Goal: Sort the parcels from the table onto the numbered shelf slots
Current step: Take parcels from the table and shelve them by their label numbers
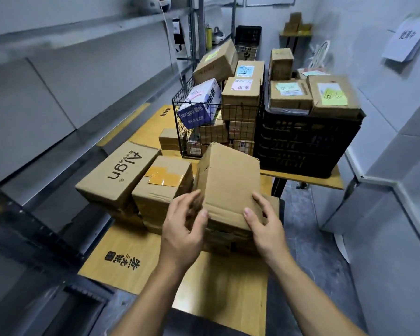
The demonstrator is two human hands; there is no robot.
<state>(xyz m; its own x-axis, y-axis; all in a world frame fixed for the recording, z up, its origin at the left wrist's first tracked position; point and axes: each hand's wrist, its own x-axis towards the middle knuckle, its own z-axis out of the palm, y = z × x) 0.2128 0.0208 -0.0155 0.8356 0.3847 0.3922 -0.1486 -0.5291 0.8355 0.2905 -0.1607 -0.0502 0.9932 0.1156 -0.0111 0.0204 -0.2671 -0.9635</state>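
Your left hand [182, 230] and right hand [265, 225] grip near corners of plain brown cardboard parcel [228, 180], long axis pointing away.

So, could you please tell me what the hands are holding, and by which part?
The tilted plain cardboard box: the left hand and right hand hold its near lower edge, one at each corner.

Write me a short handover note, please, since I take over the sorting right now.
Left hand and right hand grip the plain cardboard box, tilted on the near stack.
The Align box and tape-patched box sit beside it; more parcels fill the wire basket and top the black crate.
No shelved parcel in view; all these remain to sort.
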